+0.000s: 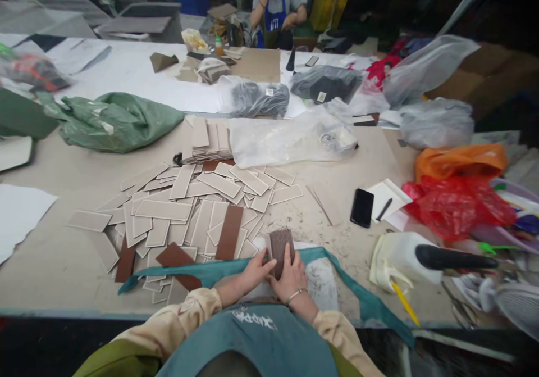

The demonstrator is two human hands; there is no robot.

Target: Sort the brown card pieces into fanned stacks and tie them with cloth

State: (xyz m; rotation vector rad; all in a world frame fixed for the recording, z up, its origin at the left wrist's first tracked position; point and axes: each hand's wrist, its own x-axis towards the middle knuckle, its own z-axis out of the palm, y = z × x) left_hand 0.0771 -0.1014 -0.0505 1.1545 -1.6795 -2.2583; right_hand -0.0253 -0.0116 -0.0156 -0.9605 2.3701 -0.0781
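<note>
Stack [281, 249] of thin strips, one in number, sits near the table's [383, 160] front edge, both hands close together and closed on it: left hand [256, 269] at its side, right hand [290, 273] with fingers along it. Speckled tabletop gives room toward one black phone [362, 208]; leftward, loose strips [163, 209] crowd in. At least four show brown faces; the pale ones overlap too much to count. Fingers hide the stack's lower end; I cannot tell whether it touches the table.
</note>
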